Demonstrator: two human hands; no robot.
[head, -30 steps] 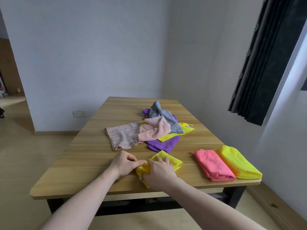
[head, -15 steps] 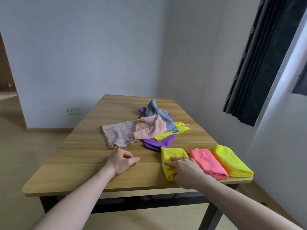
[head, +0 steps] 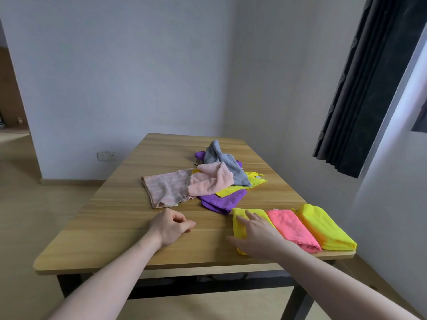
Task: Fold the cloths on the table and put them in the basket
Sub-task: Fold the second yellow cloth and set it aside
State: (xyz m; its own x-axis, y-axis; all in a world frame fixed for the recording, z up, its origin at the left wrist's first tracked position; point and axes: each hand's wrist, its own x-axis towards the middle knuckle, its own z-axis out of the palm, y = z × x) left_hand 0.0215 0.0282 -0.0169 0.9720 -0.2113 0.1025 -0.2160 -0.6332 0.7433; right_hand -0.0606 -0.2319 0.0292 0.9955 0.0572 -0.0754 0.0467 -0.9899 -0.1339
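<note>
The right hand (head: 256,236) lies flat, fingers spread, on the folded yellow cloth (head: 240,225) beside the pink cloth (head: 292,227) near the table (head: 115,218) edge. The left hand (head: 169,227) rests loosely curled, apparently holding nothing.

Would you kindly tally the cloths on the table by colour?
Yellow cloths: 3 (folded under right hand, folded at table edge, loose in pile)
Pink cloths: 3 ()
Purple cloths: 1 or 2 ()
Grey cloths: 1 ()
Total: 8 or 9
</note>
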